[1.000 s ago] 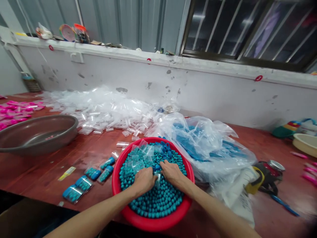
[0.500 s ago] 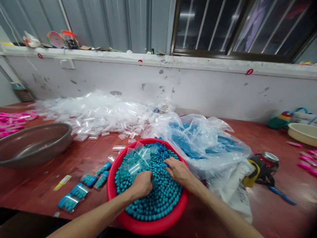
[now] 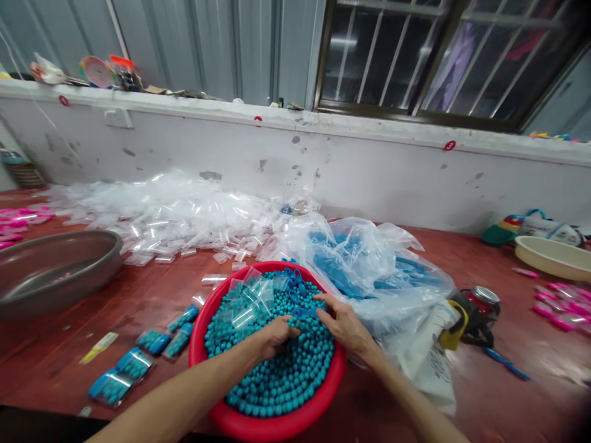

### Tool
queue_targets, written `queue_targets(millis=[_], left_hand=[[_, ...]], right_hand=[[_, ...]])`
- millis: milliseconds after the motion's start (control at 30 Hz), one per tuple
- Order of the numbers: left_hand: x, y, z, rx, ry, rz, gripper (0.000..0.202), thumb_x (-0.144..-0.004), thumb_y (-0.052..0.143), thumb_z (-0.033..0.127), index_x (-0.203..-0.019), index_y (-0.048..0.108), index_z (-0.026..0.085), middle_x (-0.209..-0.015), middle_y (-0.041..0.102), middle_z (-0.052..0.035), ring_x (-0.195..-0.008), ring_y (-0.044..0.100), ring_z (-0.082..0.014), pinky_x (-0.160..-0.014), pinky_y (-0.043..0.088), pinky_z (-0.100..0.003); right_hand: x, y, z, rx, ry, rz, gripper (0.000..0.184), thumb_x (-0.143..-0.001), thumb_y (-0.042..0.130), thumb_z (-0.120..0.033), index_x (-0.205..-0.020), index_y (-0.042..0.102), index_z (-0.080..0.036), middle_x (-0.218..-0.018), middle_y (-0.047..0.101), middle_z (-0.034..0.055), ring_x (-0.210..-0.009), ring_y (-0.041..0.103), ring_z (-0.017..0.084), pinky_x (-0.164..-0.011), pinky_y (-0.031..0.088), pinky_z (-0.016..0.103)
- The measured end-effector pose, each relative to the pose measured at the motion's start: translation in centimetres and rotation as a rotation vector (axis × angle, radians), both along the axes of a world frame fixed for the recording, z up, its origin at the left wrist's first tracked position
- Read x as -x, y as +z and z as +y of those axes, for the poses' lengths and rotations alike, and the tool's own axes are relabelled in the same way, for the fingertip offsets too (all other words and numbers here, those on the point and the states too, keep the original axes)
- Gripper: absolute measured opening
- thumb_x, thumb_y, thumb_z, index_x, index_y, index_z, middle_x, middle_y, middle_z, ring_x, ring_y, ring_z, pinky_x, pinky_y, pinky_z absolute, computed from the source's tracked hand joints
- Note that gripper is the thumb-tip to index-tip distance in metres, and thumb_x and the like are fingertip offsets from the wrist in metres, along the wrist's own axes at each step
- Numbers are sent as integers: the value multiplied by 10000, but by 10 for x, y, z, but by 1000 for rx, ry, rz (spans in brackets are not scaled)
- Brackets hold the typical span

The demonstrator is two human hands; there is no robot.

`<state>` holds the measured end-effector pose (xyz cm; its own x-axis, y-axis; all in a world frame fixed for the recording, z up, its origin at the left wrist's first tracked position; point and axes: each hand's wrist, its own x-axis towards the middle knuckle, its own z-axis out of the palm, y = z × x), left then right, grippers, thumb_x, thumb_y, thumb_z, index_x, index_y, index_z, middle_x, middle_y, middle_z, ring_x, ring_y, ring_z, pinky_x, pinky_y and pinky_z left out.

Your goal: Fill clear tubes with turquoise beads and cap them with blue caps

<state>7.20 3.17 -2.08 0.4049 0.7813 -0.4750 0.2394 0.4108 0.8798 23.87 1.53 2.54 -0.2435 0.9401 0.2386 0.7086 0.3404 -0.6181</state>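
Near the front edge of the bench (image 3: pixel 152 295), the red basin (image 3: pixel 272 429) sits heaped with teal beads (image 3: pixel 277 384), and both my hands are down in it. My left hand (image 3: pixel 277 335) is curled over the beads with its grip nearly closed; I cannot tell whether it holds anything. My right hand (image 3: pixel 344 326) lies flatter, its grip loose and open, fingertips touching small blue pieces at the far side of the pile. Loose clear bags (image 3: pixel 249 301) lie on the beads, far left in the basin. As I judge it, little is finished: a handful of filled packets (image 3: pixel 115 378) lie on the bench left of the basin, while the basin is still brim-full and a wide heap of empty bags (image 3: pixel 175 215) waits along the far wall. A large plastic sack (image 3: pixel 369 264) of blue parts slumps to the right; a grey basin (image 3: pixel 50 271) stands at far left. Against half a second ago, my left hand has slid toward the right one, and the packets have not grown in number.
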Motion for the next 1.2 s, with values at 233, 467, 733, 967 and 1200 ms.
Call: queue_targets(millis=[233, 467, 733, 967, 1200], left_hand=[[32, 19, -10, 86, 119, -199, 274, -669, 554, 201, -919, 442, 187, -634, 475, 61, -576, 482, -78, -531, 362, -212], [56, 27, -28, 40, 215, -350, 287, -639, 607, 268, -845, 428, 178, -631, 513, 60, -575, 517, -76, -570, 369, -214], [46, 16, -37, -114, 233, -122, 267, -660, 528, 374, -782, 371, 195, -535, 500, 75, -396, 497, -94, -364, 306, -180], [48, 14, -38, -93, 212, -130, 241, -666, 498, 358, -792, 391, 182, -558, 539, 52, -367, 485, -78, -314, 252, -157], [42, 19, -44, -109, 250, -149, 296, -664, 498, 324, -899, 403, 172, -593, 530, 60, -358, 472, -71, -316, 286, -167]], right_hand=[[14, 5, -5, 36, 71, -555, 190, -843, 413, -234, -892, 594, -205, -831, 659, 36, -801, 594, 171, -671, 385, 241], [37, -10, 2, 13, 129, -687, 213, -824, 364, -101, -783, 552, -194, -835, 612, 70, -774, 555, 188, -614, 363, 251], [56, -11, 1, -47, 246, -489, 205, -732, 408, -67, -888, 493, -168, -747, 586, 15, -672, 540, 147, -576, 346, 220], [52, -10, 2, -74, 252, -351, 206, -871, 396, -230, -892, 599, -203, -810, 648, 30, -785, 590, 159, -689, 395, 232], [62, -22, -8, -115, 259, -48, 263, -858, 389, -199, -1019, 596, -180, -861, 611, 70, -818, 560, 180, -742, 453, 306]])
